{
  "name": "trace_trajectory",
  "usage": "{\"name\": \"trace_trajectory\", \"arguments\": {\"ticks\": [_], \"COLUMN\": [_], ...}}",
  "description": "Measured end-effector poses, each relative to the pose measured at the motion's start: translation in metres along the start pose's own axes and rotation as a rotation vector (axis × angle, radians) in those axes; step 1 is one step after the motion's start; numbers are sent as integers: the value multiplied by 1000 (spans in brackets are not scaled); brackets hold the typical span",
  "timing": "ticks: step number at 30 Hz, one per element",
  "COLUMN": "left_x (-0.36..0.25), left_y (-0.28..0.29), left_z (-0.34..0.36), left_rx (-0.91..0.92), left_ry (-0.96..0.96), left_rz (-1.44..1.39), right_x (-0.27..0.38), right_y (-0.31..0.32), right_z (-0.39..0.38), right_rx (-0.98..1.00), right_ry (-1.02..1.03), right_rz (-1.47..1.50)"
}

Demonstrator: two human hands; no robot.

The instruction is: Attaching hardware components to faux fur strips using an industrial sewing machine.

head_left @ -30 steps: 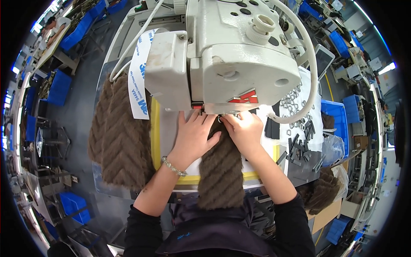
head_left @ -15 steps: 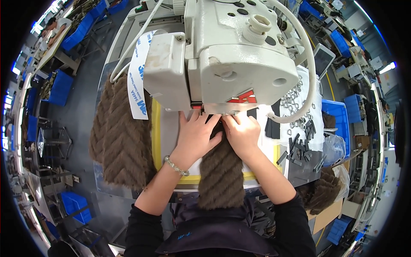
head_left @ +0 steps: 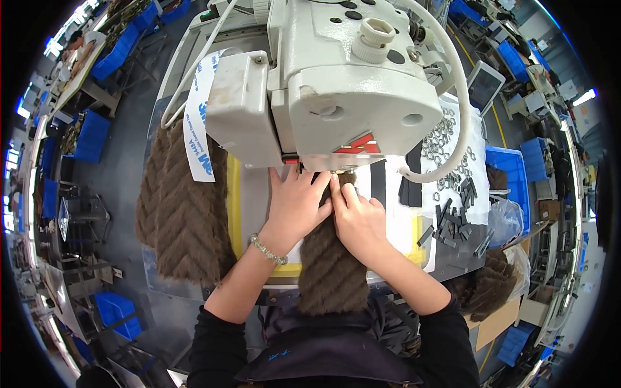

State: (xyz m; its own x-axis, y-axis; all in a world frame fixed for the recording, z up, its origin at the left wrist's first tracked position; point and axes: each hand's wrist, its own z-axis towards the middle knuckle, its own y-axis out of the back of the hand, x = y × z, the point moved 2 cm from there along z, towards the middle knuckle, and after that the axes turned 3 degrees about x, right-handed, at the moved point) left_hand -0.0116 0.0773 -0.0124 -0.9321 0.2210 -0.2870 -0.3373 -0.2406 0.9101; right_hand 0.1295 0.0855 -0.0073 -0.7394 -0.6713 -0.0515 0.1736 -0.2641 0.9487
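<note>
A strip of brown fur [head_left: 333, 278] with a chevron pile runs from under the white sewing machine head [head_left: 362, 103] down over the table's front edge. On its left side lies my left hand [head_left: 291, 204], fingers spread and stretched toward the needle area, thumb and forefinger resting on the fur. My right hand [head_left: 359, 226] is on the strip's right side, forefinger pointed forward and the other fingers curled; its thumb is hidden. The fingertips of both hands nearly meet just below the machine head, which hides the needle and presser foot.
More brown fur pieces [head_left: 184, 213] lie at the left of the table. Metal rings [head_left: 440, 145] and short black strips [head_left: 453, 220] are scattered at the right. Beyond them stand a blue bin [head_left: 508, 168] and a tablet [head_left: 484, 87]. A white cable [head_left: 462, 129] arcs beside the machine.
My right hand has drawn back a little from under the machine head, its forefinger now stretched along the fur. The left hand stays almost where it was. The view has shifted slightly.
</note>
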Motion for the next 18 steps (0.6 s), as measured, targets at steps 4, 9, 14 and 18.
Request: {"name": "trace_trajectory", "arguments": {"ticks": [4, 9, 14, 18], "left_x": [-1, 1, 4, 5], "left_y": [1, 3, 4, 8], "left_z": [0, -1, -6, -6], "left_rx": [-20, -24, 87, 44], "left_ry": [-4, -15, -2, -25], "left_rz": [-7, -17, -7, -78], "right_x": [0, 4, 7, 7], "right_y": [0, 0, 1, 1], "right_z": [-2, 0, 1, 2], "right_rx": [11, 15, 33, 107], "right_ry": [8, 4, -4, -37], "right_rz": [2, -6, 2, 21]}}
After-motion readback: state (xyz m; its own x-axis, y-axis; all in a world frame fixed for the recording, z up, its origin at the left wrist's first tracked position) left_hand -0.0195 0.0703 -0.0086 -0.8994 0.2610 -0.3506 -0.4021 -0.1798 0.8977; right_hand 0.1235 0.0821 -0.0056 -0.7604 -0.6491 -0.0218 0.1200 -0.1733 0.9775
